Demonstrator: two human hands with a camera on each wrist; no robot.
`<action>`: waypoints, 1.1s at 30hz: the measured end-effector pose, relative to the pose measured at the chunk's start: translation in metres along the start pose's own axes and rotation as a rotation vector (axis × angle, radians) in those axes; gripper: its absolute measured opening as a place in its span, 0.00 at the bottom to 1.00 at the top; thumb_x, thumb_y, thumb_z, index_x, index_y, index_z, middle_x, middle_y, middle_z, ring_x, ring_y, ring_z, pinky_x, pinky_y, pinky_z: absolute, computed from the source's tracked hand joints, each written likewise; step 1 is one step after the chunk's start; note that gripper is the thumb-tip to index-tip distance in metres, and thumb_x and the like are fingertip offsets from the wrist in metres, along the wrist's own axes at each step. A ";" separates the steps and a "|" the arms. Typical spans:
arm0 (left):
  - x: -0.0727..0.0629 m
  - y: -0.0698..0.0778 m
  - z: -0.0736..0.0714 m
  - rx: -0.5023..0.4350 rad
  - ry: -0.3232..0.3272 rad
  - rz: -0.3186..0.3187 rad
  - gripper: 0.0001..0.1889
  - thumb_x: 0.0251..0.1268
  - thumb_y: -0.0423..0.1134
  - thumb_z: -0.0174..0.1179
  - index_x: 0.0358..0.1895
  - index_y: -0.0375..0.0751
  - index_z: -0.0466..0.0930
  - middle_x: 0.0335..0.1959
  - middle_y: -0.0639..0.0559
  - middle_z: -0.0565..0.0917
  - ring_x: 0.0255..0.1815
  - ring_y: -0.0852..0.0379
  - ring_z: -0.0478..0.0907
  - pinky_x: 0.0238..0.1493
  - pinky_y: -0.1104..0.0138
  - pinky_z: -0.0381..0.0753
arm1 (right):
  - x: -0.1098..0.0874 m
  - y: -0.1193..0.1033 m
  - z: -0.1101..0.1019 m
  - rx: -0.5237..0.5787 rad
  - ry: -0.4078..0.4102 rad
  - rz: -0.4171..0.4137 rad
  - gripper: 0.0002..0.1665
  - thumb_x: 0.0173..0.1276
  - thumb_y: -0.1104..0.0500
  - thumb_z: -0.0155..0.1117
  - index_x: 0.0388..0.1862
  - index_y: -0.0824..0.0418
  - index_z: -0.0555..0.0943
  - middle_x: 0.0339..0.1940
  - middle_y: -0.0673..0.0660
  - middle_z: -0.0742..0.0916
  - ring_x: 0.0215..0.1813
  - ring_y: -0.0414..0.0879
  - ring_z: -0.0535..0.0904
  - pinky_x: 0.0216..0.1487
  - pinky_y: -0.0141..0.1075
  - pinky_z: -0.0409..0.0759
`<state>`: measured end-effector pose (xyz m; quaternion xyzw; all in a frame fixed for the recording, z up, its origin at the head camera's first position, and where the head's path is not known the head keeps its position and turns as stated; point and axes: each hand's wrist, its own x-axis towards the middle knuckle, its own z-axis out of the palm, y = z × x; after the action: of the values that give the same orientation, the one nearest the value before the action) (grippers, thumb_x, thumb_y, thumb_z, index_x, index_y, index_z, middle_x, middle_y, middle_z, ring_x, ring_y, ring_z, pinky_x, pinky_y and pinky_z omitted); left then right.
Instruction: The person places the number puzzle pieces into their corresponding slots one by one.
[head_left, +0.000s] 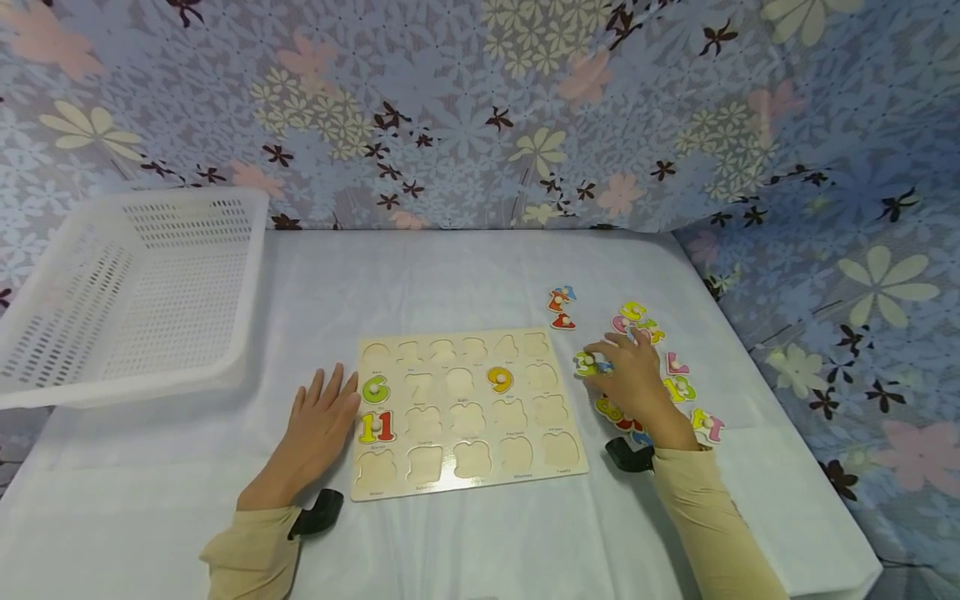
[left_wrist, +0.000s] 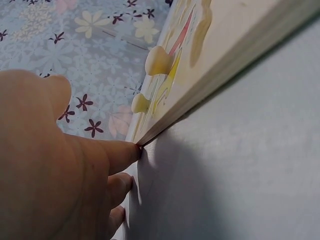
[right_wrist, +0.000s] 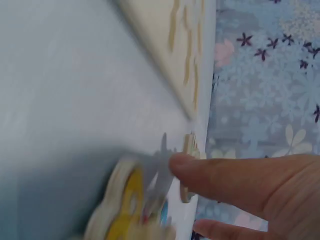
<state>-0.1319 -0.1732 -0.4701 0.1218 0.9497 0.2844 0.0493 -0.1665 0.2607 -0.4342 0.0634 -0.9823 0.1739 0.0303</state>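
Note:
A wooden number puzzle board [head_left: 438, 483] lies on the table with green 6 [head_left: 377, 389], orange 9 [head_left: 499, 381] and yellow-red 11 [head_left: 377, 427] pieces in its recesses. My left hand [head_left: 318, 425] rests flat at the board's left edge, fingers straight; in the left wrist view a fingertip [left_wrist: 131, 155] touches the board's edge. My right hand [head_left: 637, 379] hovers with fingers spread over loose number pieces right of the board. A green 3 piece [head_left: 585, 364] lies by its thumb side. In the right wrist view the thumb [right_wrist: 215, 175] is extended in front of a piece's edge.
A white plastic basket [head_left: 243, 333] stands at the left. Red pieces [head_left: 562, 321] lie beyond the board's far right corner. Yellow-green pieces [head_left: 680, 387] and a pink-yellow one [head_left: 707, 425] lie right of my right hand. Flowered cloth [head_left: 450, 125] hangs behind the table.

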 end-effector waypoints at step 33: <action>0.000 -0.003 -0.001 -0.010 0.002 -0.002 0.32 0.80 0.54 0.29 0.75 0.35 0.53 0.77 0.37 0.47 0.76 0.36 0.33 0.71 0.43 0.30 | 0.082 -0.115 0.043 -0.012 -0.210 -0.227 0.24 0.57 0.52 0.76 0.54 0.54 0.84 0.59 0.61 0.79 0.68 0.62 0.61 0.63 0.59 0.65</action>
<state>-0.1328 -0.1762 -0.4715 0.1206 0.9484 0.2891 0.0491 -0.2339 0.1292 -0.4286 0.1915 -0.9677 0.1556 -0.0526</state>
